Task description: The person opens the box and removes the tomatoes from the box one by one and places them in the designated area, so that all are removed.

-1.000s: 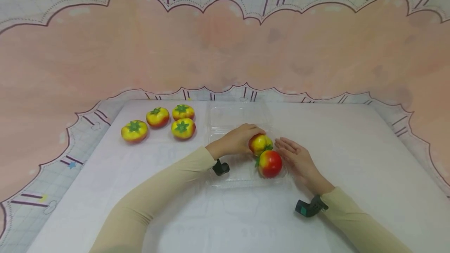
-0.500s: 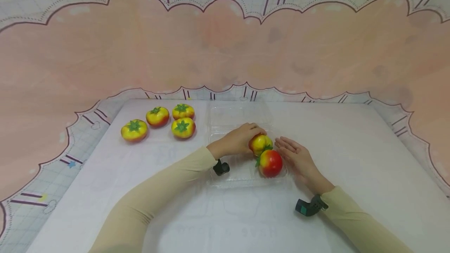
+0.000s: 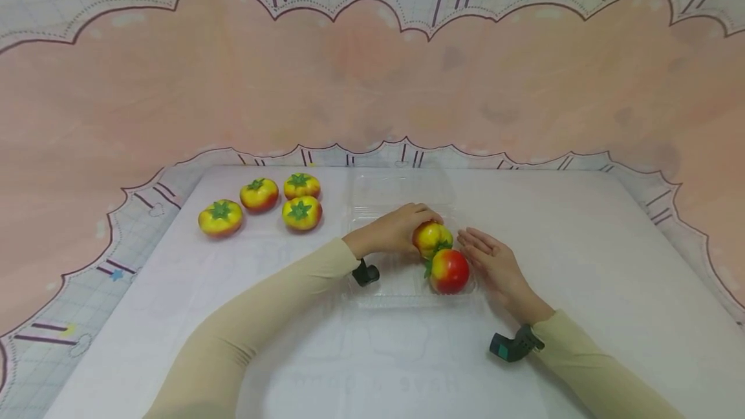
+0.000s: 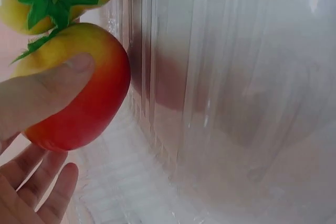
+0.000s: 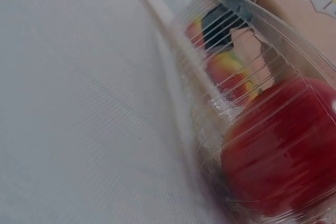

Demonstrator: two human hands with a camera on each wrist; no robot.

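In the head view my left hand [image 3: 401, 228] holds a yellow-and-red tomato [image 3: 432, 238] with a green star-shaped calyx, over the clear plastic clamshell box [image 3: 384, 290]. The left wrist view shows the thumb [image 4: 52, 90] pressed on the red-and-yellow side of this tomato [image 4: 100, 98]. Touching it, a redder tomato [image 3: 449, 271] lies tipped on its side in the box's front right corner. Just outside the box's right side is my right hand [image 3: 495, 267], fingers extended; whether it touches the wall I cannot tell. A red tomato [image 5: 283, 145] shows through the clear wall in the right wrist view.
Several more tomatoes [image 3: 302, 213] sit calyx up on the white table [image 3: 279, 354] at the back left. The box's clear lid [image 3: 401, 187] lies folded back behind it. A patterned cloth [image 3: 361, 83] hangs behind the table.
Hardly anything differs: the head view has shifted very slightly. Both hands and the tomatoes keep their places.
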